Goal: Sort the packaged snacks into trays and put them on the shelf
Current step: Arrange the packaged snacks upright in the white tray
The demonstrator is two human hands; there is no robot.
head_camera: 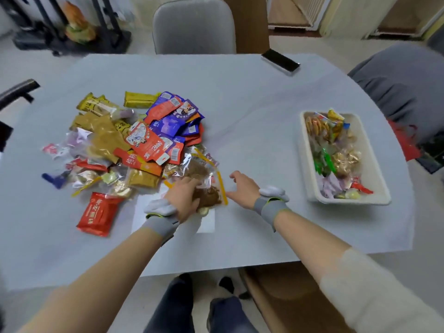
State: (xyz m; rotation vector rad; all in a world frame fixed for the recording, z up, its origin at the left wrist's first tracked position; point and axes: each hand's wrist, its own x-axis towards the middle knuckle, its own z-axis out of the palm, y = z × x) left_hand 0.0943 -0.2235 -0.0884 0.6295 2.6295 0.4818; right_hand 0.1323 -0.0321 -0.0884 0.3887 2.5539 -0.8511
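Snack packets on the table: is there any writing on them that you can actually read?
Red packet near the left hand: large pale characters, too blurred to read.
Orange packets in the pile: white Chinese characters, upside down, not legible.
Purple packets: labels and barcodes, too small.
Snacks in the tray: nothing readable.

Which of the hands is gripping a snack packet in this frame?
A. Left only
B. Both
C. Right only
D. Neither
A: the left hand curls round a clear packet of brown snack at the pile's near edge, while the right hand hovers open beside it.
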